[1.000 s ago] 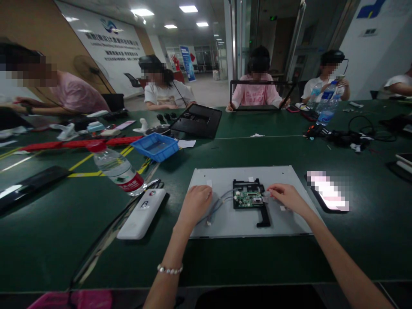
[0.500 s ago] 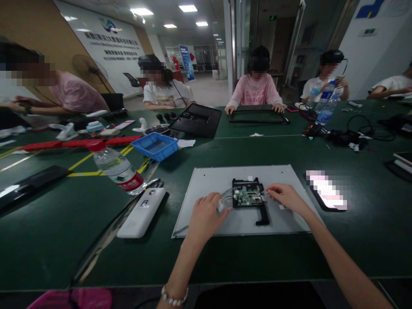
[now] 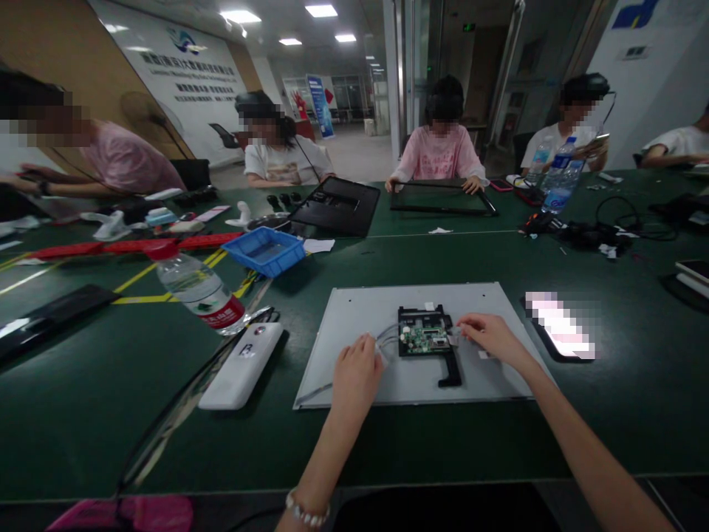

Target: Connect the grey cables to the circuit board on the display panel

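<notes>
A pale flat panel (image 3: pixel 354 303) lies on the table in front of me. On it sits a black plastic frame (image 3: pixel 450 369) carrying a green circuit board (image 3: pixel 424 340). Thin grey cables (image 3: pixel 389 332) loop out from the board's left side to the fingers of my left hand (image 3: pixel 357 373), which are closed around them; its palm side is hidden. At the board's right edge, beside a small pale flap, my right hand (image 3: pixel 490 336) is pinched; whatever its fingertips hold is too small to make out.
Left of the panel are a white power bank (image 3: pixel 244 369), a tilted water bottle (image 3: pixel 202 292) and a blue tray (image 3: pixel 264 251). A lit phone (image 3: pixel 559 325) lies to the right. Across the table, a person in pink holds a black frame (image 3: pixel 421 210).
My left hand has turned, and the white piece seen at its fingertips no longer shows. The right hand stays at the board's right edge.
</notes>
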Demonstrator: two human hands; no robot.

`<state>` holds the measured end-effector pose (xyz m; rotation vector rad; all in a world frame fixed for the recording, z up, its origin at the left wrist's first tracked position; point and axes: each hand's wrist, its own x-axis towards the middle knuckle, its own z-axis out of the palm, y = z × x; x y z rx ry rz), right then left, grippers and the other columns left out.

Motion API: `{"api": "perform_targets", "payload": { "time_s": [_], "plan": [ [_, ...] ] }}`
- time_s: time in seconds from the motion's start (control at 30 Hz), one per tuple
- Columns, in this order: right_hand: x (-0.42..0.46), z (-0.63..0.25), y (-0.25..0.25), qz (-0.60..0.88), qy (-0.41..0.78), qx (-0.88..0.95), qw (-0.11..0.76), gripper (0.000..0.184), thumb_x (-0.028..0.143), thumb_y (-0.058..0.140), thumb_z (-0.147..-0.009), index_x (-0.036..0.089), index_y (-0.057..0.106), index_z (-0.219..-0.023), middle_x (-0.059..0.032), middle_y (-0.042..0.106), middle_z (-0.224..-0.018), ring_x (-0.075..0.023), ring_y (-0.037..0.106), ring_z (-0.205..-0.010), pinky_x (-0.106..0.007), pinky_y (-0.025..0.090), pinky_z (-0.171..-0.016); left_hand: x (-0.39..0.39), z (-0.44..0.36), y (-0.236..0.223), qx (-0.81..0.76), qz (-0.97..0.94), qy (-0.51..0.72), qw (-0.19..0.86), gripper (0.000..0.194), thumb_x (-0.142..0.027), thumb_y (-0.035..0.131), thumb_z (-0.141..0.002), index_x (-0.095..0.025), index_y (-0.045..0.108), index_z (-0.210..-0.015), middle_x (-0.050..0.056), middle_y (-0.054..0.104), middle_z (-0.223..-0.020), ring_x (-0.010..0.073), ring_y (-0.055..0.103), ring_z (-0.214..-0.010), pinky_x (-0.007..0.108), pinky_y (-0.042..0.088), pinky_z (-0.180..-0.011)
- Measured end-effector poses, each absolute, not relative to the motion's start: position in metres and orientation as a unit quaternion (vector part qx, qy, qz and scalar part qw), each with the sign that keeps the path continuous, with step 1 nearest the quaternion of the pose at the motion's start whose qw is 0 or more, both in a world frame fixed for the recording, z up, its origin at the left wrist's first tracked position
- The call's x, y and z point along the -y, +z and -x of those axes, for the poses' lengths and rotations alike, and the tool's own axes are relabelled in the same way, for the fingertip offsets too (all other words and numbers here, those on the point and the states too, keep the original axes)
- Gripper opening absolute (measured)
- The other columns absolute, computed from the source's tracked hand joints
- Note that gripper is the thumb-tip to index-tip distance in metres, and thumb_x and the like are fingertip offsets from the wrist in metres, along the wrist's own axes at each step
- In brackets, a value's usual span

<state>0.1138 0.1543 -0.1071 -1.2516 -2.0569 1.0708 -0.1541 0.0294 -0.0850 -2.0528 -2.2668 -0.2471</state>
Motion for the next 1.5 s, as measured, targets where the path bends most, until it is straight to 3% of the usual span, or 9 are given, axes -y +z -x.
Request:
{"api": "perform_targets", "payload": {
  "time_s": [0.23,0.4,0.53,0.67,0.8,1.1,1.23,1.33,1.5],
  "plan": [
    [-0.152,-0.114,-0.105,0.454,0.393,0.76,0.249,0.025,0.028,0.049,-0.081,0.019,0.068,-0.095,-0.0025,0.07,-0.076,-0.0163,0.062,-0.066,-0.027,0.045,-0.063,-0.035,0.157,-0.083,0.74,0.667,-0.089,0.001,0.05,-0.035,0.053,-0.083,-0.01,0.041,-0.124,0.019,0.052,-0.127,0.0284,0.052,-0.115,0.04,0.042,-0.093],
    [-0.152,-0.114,-0.101,0.463,0.358,0.768,0.259,0.022,0.025,0.051,-0.08,0.02,0.069,-0.092,-0.0035,0.07,-0.085,-0.0172,0.063,-0.073,-0.029,0.047,-0.067,-0.03,0.156,-0.079,0.734,0.668,-0.121,0.012,0.035,-0.04,0.056,-0.081,-0.018,0.052,-0.109,0.016,0.044,-0.136,0.0305,0.047,-0.12,0.045,0.041,-0.093],
    [-0.151,-0.115,-0.102,0.451,0.357,0.775,0.263,0.021,0.026,0.054,-0.08,0.02,0.068,-0.095,-0.0045,0.069,-0.093,-0.0175,0.063,-0.078,-0.03,0.048,-0.072,-0.019,0.153,-0.07,0.736,0.649,-0.18,0.07,0.024,-0.036,0.049,-0.087,-0.019,0.056,-0.103,0.014,0.038,-0.14,0.03,0.042,-0.125,0.047,0.038,-0.098],
    [-0.151,-0.115,-0.106,0.425,0.359,0.794,0.244,0.027,0.03,0.061,-0.076,0.021,0.066,-0.101,-0.0043,0.067,-0.094,-0.0173,0.061,-0.078,-0.03,0.048,-0.072,-0.009,0.146,-0.073,0.705,0.684,-0.169,0.081,0.025,-0.03,0.051,-0.086,-0.018,0.056,-0.108,0.013,0.047,-0.134,0.0287,0.042,-0.125,0.046,0.038,-0.099],
    [-0.149,-0.112,-0.109,0.402,0.355,0.81,0.237,0.034,0.028,0.066,-0.071,0.022,0.064,-0.104,-0.0032,0.066,-0.096,-0.0173,0.06,-0.084,-0.03,0.046,-0.073,-0.006,0.143,-0.081,0.703,0.696,-0.132,0.064,0.027,-0.018,0.051,-0.084,-0.02,0.058,-0.111,0.008,0.058,-0.121,0.0259,0.052,-0.114,0.043,0.04,-0.095],
    [-0.154,-0.114,-0.112,0.444,0.328,0.795,0.252,0.024,0.026,0.058,-0.074,0.02,0.066,-0.095,-0.0002,0.061,-0.071,-0.0152,0.057,-0.065,-0.026,0.043,-0.062,-0.018,0.158,-0.05,0.715,0.667,-0.177,0.118,0.024,-0.018,0.044,-0.089,-0.021,0.064,-0.103,0.005,0.067,-0.108,0.0221,0.058,-0.104,0.038,0.04,-0.092],
    [-0.165,-0.131,-0.118,0.526,0.243,0.777,0.245,0.026,0.028,0.056,-0.076,0.019,0.066,-0.099,-0.0047,0.063,-0.086,-0.0164,0.059,-0.069,-0.029,0.044,-0.068,-0.024,0.167,-0.048,0.737,0.635,-0.189,0.135,0.027,-0.021,0.041,-0.091,-0.02,0.064,-0.105,0.005,0.066,-0.109,0.0218,0.06,-0.099,0.036,0.042,-0.087],
    [-0.168,-0.141,-0.121,0.556,0.183,0.776,0.235,0.035,0.03,0.056,-0.078,0.019,0.061,-0.11,-0.0093,0.059,-0.106,-0.0198,0.06,-0.084,-0.03,0.045,-0.075,-0.027,0.171,-0.06,0.744,0.64,-0.159,0.108,0.026,-0.022,0.041,-0.09,-0.019,0.066,-0.097,0.006,0.068,-0.101,0.0224,0.061,-0.094,0.035,0.044,-0.085],
    [-0.169,-0.124,-0.108,0.528,0.113,0.801,0.258,0.037,0.028,0.051,-0.083,0.02,0.056,-0.119,-0.0122,0.051,-0.123,-0.0237,0.059,-0.094,-0.034,0.045,-0.08,-0.027,0.177,-0.078,0.729,0.658,-0.179,0.06,0.025,-0.025,0.042,-0.088,-0.021,0.066,-0.094,0.006,0.068,-0.098,0.0216,0.061,-0.093,0.034,0.045,-0.085]
  ]
}}
